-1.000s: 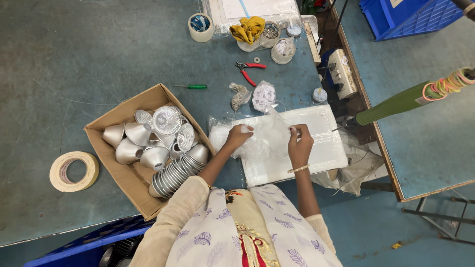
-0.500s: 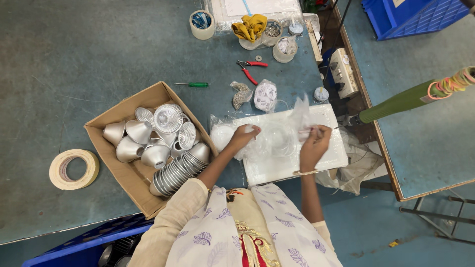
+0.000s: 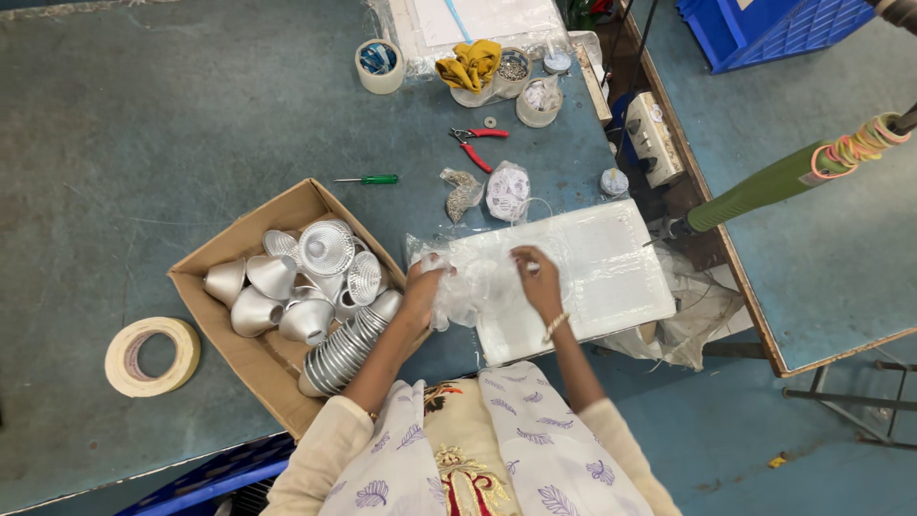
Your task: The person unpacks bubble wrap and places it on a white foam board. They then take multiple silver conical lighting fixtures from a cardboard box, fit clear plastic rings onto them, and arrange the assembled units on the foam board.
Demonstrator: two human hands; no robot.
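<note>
Left hand [image 3: 420,287] is gripping the left end of a clear plastic bag [image 3: 478,282], fingers closed on the crumpled film. Right hand [image 3: 537,279] is pinching the same bag from above, fingertips pressing down near its upper right part. Bag is lying across the left portion of a white foam sheet [image 3: 592,277], its long axis running left to right between the two hands; which end is the mouth, cannot tell. Contents inside the film are too blurred to make out.

Foam sheet is resting flat on the blue-green table [image 3: 143,143], long side angled slightly upward to the right, overhanging the near table edge.

Just left of the left hand, an open cardboard box [image 3: 253,368] is sitting on the table, holding loose silver reflector cones [image 3: 306,277] and a nested stack of them [image 3: 349,349] lying on its side, pointing toward the left hand.

Above the bag: two small plastic packets [image 3: 506,189], red-handled pliers [image 3: 478,143], a green-handled screwdriver [image 3: 368,179] lying left to right. Further out, a masking tape roll [image 3: 153,355] at the left, and a yellow cloth [image 3: 470,65] on small containers at the far edge.
</note>
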